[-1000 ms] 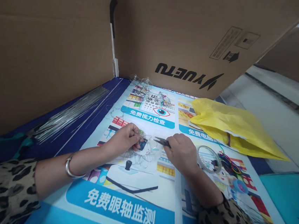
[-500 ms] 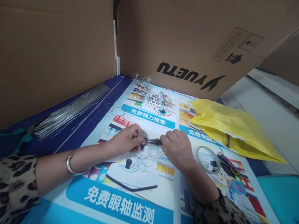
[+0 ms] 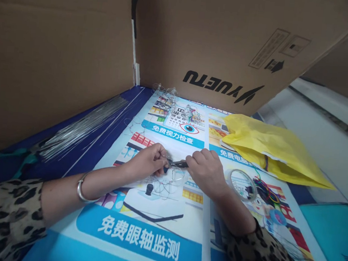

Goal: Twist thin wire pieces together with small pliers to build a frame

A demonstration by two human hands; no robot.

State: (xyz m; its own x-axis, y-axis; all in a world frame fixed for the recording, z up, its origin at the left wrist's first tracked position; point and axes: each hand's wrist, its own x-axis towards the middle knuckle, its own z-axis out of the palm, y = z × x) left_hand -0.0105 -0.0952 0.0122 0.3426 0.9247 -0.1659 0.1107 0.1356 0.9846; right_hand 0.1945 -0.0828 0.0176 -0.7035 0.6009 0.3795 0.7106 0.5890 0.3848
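My left hand (image 3: pixel 148 161) is closed in a pinch on a small dark blue piece (image 3: pixel 165 170) with thin wire loops (image 3: pixel 164 185) trailing from it onto the poster. My right hand (image 3: pixel 208 173) is closed round small dark pliers (image 3: pixel 178 163), whose tips point left and meet the piece at my left fingertips. Both hands rest on a printed blue and white poster (image 3: pixel 139 238) that covers the table. A silver bangle (image 3: pixel 81 187) is on my left wrist.
A bundle of straight silver wires (image 3: pixel 82 128) lies at the left by a cardboard wall (image 3: pixel 61 54). A yellow plastic bag (image 3: pixel 270 150) lies at the right. A clear tape roll (image 3: pixel 242 184) and coloured bands (image 3: pixel 265 190) sit right of my right hand. Finished wire pieces (image 3: pixel 190 113) lie at the back.
My right hand has moved left, bringing the pliers' tips from a gap away up to the piece in my left fingers. My left hand has stayed in place.
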